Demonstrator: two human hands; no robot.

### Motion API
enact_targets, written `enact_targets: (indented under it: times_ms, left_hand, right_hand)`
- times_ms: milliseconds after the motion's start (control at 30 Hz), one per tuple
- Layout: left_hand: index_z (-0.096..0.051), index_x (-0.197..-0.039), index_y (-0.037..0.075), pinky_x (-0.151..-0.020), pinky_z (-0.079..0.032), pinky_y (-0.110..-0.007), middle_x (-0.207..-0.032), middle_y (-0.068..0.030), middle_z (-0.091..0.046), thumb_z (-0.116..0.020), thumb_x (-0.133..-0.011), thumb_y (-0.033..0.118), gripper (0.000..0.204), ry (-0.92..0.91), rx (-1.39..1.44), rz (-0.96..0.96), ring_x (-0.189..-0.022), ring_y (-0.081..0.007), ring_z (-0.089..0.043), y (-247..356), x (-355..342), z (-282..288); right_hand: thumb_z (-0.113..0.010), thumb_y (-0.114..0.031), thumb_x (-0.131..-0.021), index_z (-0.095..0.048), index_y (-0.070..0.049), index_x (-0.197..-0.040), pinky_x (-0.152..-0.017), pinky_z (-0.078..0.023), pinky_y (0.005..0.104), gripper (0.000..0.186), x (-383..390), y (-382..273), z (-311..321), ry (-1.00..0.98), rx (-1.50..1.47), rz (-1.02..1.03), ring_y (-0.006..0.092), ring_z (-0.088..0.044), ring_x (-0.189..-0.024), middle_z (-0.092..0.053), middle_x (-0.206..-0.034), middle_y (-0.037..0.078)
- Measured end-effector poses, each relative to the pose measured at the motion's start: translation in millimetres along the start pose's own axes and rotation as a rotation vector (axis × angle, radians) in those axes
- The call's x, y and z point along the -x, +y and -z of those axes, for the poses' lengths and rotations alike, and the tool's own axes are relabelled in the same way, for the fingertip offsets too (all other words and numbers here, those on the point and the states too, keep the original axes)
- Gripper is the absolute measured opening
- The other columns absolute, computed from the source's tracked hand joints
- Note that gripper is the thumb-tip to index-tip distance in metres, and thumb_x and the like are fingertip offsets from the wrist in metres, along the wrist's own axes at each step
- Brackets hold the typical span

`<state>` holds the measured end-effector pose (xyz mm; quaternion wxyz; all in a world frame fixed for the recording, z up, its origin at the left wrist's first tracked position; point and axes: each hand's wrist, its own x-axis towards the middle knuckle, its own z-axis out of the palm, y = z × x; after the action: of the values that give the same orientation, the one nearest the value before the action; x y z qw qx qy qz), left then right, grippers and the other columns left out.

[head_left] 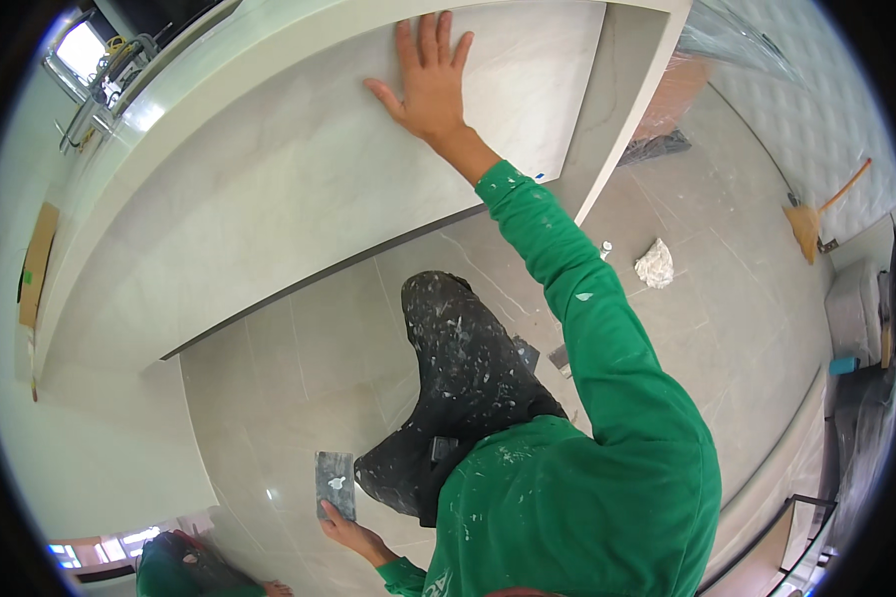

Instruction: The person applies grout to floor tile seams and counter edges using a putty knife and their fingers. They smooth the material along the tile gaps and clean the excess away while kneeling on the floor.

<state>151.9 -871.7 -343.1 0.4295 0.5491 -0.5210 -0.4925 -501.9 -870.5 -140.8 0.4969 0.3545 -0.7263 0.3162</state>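
Note:
My right hand (pixel 433 90) lies flat with fingers spread on the upper part of a pale marbled panel (pixel 299 189), just under the white counter edge. It holds nothing. At the lower left, my left hand (pixel 350 534) grips a grey rectangular plate (pixel 335 480) by its near end. A white dab, like filler paste, sits on the plate's face. The plate is held above the tiled floor, beside my paint-spotted dark trouser leg (pixel 458 348). My right sleeve is green with white specks.
A crumpled white cloth or paper (pixel 655 264) and a small white tube (pixel 605 251) lie on the floor to the right. Behind the counter's right end stands a plastic-wrapped box (pixel 672 95). A metal tap (pixel 95 95) is at the upper left. Another person (pixel 194 567) is at the lower left.

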Motion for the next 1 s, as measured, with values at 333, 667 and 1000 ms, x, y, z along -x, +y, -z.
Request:
enact_targets:
  times_ms: [333, 667, 1000]
  left_hand:
    - [-0.059, -0.108, -0.009, -0.09, -0.044, -0.035, -0.103, -0.0124, -0.062, -0.057, -0.102, 0.035, 0.044, 0.122, -0.003, -0.014, -0.095, -0.0191, -0.056, 14.1, 19.6, 1.2]
    - [-0.06, -0.091, -0.002, -0.077, -0.043, -0.032, -0.092, -0.0057, -0.059, -0.06, -0.101, 0.033, 0.036, 0.206, 0.061, 0.036, -0.082, -0.0145, -0.051, -0.8, 12.8, 1.3]
    - [-0.066, -0.098, -0.002, -0.059, -0.038, -0.032, -0.071, -0.0026, -0.053, -0.065, -0.097, 0.037, 0.039, 0.067, -0.181, 0.184, -0.067, -0.0105, -0.046, -8.0, 22.0, -13.7]
  right_hand:
    - [-0.067, -0.048, -0.084, -0.055, -0.005, -0.133, -0.115, -0.018, 0.0664, 0.067, -13.4, -44.7, -7.2, 0.142, -0.178, 0.191, 0.0399, -0.045, -0.128, -0.053, -0.131, 0.019]
    - [-0.069, -0.045, -0.088, -0.065, -0.004, -0.117, -0.115, -0.03, 0.0544, 0.05, -43.0, -141.6, 0.0, -0.305, -0.469, 0.547, 0.0341, -0.058, -0.113, -0.064, -0.117, 0.017]
    - [-0.062, -0.013, -0.095, -0.068, 0.002, -0.11, -0.093, -0.049, 0.0387, 0.022, 140.4, -267.9, 70.0, -1.077, -1.283, 0.197, 0.0305, -0.067, -0.1, -0.07, -0.106, 0.018]
